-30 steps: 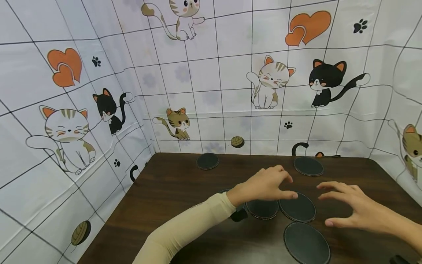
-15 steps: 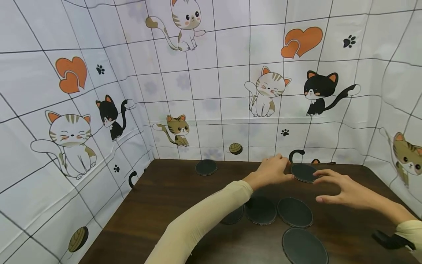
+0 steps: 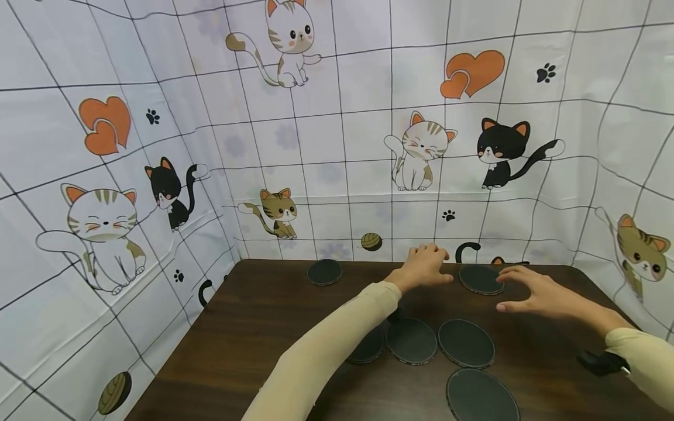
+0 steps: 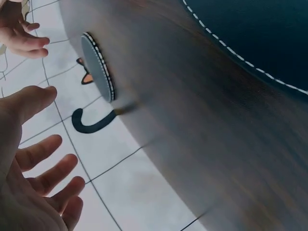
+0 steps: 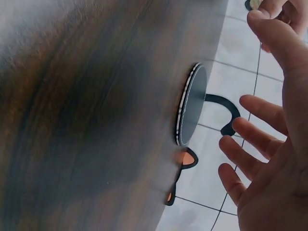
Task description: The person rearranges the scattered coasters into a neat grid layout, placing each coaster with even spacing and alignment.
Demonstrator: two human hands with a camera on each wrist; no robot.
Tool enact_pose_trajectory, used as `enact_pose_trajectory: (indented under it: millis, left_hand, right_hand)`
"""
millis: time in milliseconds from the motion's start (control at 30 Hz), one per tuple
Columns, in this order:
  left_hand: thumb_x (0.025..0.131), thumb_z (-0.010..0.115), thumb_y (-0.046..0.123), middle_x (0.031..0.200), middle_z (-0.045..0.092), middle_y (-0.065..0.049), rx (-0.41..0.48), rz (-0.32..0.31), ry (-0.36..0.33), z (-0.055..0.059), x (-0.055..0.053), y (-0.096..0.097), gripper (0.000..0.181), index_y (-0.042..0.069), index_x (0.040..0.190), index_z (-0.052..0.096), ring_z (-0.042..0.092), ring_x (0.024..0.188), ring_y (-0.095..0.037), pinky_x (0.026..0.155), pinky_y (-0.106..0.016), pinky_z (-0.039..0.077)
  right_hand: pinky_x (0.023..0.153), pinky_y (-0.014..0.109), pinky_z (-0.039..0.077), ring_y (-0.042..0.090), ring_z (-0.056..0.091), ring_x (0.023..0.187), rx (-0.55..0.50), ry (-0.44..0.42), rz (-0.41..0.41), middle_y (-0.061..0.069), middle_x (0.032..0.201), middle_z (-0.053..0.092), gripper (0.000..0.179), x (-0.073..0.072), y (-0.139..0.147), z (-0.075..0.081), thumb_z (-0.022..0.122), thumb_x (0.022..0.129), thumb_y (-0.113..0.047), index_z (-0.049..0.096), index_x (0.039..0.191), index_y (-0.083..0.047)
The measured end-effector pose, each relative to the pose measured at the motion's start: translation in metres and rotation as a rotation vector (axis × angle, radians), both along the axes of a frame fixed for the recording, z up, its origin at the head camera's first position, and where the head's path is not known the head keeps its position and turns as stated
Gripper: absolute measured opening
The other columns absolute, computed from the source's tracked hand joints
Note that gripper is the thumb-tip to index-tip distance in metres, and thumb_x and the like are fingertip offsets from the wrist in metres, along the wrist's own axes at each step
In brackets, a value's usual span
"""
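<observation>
Now the left hand (image 3: 421, 268) and right hand (image 3: 544, 297) were farther across the brown wooden table (image 3: 237, 327) than a second earlier, loosely spread, holding nothing, flanking the far-right dark disc (image 3: 480, 280); cat-printed white sheeting (image 3: 363, 146) hung behind.
</observation>
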State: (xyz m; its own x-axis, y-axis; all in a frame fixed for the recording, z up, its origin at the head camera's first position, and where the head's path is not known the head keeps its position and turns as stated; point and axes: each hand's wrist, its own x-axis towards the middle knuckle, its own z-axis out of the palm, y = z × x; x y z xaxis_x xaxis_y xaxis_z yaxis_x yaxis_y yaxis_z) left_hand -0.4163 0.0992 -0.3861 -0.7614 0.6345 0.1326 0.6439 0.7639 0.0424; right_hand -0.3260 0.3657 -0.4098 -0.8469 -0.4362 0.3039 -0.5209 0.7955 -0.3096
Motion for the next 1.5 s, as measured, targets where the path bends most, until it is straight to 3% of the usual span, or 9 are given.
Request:
enact_pose_trajectory:
  millis: [333,567,700,967,1233,1500]
  left_hand:
    - [0.081,0.060,0.058,0.117,0.045,0.009,-0.062,0.046,-0.035,0.002,-0.010,0.020,0.054,0.026,0.125,0.053,0.042,0.108,-0.013,0.091,-0.037,0.029]
    - [0.080,0.063,0.055,0.106,0.046,0.008,-0.102,0.063,-0.037,-0.002,-0.018,0.032,0.033,0.027,0.096,0.057,0.044,0.096,-0.013,0.086,-0.036,0.030]
    - [0.079,0.065,0.055,0.109,0.046,0.008,-0.125,0.060,-0.066,-0.011,-0.021,0.036,0.035,0.027,0.098,0.057,0.044,0.098,-0.013,0.089,-0.037,0.030]
    - [0.073,0.067,0.060,0.104,0.047,0.007,-0.129,0.136,-0.123,-0.030,-0.032,0.045,0.041,0.029,0.098,0.056,0.045,0.095,-0.013,0.088,-0.037,0.030]
    - [0.069,0.069,0.064,0.099,0.049,0.009,-0.097,0.149,-0.126,-0.036,-0.034,0.059,0.050,0.029,0.102,0.056,0.046,0.095,-0.011,0.085,-0.037,0.031]
    - [0.066,0.070,0.065,0.109,0.049,0.009,-0.119,0.174,-0.125,-0.040,-0.034,0.067,0.053,0.032,0.105,0.055,0.045,0.105,-0.015,0.091,-0.040,0.030]
  right_hand:
    - [0.078,0.059,0.039,0.043,0.044,0.112,0.018,-0.085,-0.039,0.017,0.130,0.041,0.069,-0.018,-0.003,0.008,0.074,0.072,-0.051,0.055,0.123,-0.008]
    - [0.078,0.058,0.039,0.043,0.045,0.110,0.030,-0.084,-0.053,0.022,0.128,0.042,0.071,-0.034,0.000,0.005,0.073,0.073,-0.051,0.055,0.123,-0.003]
    - [0.077,0.058,0.040,0.046,0.045,0.108,0.047,-0.069,-0.068,0.028,0.126,0.041,0.073,-0.043,0.005,0.002,0.073,0.073,-0.050,0.054,0.121,0.002]
    - [0.076,0.057,0.041,0.048,0.045,0.106,0.066,-0.117,-0.135,0.031,0.128,0.037,0.078,-0.056,0.006,-0.001,0.072,0.073,-0.054,0.054,0.122,0.005]
    - [0.074,0.062,0.039,0.052,0.043,0.107,0.111,-0.172,-0.189,0.034,0.129,0.034,0.089,-0.067,0.008,-0.010,0.070,0.070,-0.060,0.050,0.126,0.006]
    - [0.075,0.065,0.036,0.054,0.039,0.109,0.098,-0.190,-0.197,0.035,0.126,0.036,0.085,-0.072,0.016,-0.028,0.070,0.072,-0.057,0.053,0.120,0.011]
